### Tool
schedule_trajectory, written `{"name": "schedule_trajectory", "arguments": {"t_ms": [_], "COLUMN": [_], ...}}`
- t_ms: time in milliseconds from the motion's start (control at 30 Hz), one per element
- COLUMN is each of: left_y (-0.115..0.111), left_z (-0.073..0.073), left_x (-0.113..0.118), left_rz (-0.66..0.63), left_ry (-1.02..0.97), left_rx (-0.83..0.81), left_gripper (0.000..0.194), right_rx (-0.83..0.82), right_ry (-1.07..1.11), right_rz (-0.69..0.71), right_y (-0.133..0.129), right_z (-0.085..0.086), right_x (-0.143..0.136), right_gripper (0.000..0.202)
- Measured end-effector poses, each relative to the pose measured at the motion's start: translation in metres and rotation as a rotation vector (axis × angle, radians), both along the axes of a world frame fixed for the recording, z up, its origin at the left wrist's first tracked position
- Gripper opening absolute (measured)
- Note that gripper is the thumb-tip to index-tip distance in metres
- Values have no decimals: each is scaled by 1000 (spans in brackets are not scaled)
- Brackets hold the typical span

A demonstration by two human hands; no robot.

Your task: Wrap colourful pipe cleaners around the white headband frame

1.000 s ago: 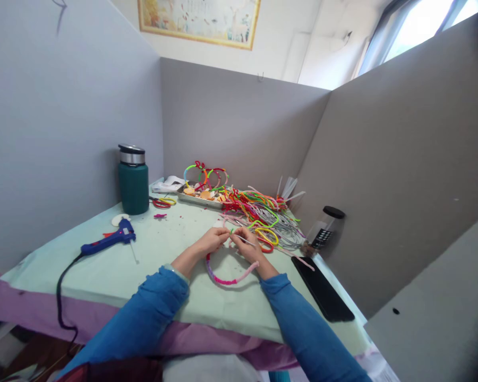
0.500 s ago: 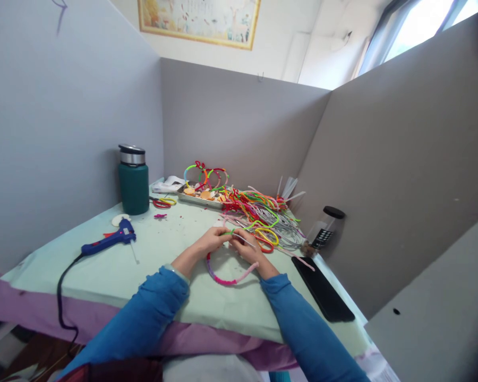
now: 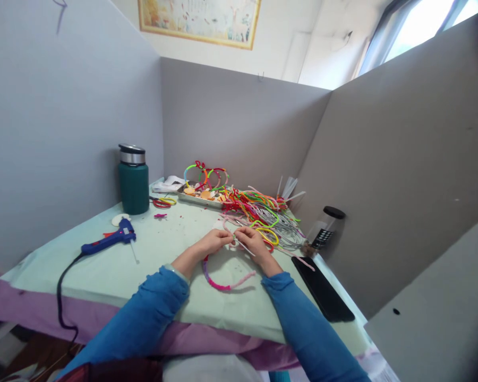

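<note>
My left hand and my right hand meet over the middle of the table, fingertips pinched close together. Between them is a curved pipe cleaner ring, wrapped in purple, magenta and pink; its loose pink end curls toward my right wrist. A thin whitish stem slants out beneath my right fingers. The small piece at the fingertips is mostly hidden. Just beyond my right hand lie scissors with yellow and red handles, partly covered by the hand.
A heap of coloured pipe cleaners lies behind my hands, beside a metal tray of shells. To the left are a blue glue gun and a green bottle. A black phone and a clear jar are at the right.
My hands have shifted slightly, the right one up with its fingers nearer the tip of the piece. The ring has dropped a little left and down, its pink end now clear of my right wrist.
</note>
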State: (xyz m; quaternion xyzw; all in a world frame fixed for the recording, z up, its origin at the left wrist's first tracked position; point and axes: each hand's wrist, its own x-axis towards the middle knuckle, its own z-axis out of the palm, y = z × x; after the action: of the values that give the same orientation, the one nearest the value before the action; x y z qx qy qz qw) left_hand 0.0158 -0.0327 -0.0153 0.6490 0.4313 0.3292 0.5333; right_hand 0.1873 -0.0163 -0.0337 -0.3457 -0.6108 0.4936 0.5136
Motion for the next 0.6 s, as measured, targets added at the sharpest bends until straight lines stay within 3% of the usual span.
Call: {"name": "schedule_trajectory", "arguments": {"t_ms": [267, 600], "left_y": [6, 20], "left_z": [-9, -20], "left_x": [0, -1], "left_rz": [-31, 32], "left_ry": [26, 8], "left_rx": [204, 401], "left_gripper": [27, 25], "right_rx": [-21, 35], "right_ry": [5, -61], "right_rz": [-6, 57], "right_y": [3, 5], "right_z": [-6, -8], "right_x": [0, 1], "right_gripper": [31, 32]}}
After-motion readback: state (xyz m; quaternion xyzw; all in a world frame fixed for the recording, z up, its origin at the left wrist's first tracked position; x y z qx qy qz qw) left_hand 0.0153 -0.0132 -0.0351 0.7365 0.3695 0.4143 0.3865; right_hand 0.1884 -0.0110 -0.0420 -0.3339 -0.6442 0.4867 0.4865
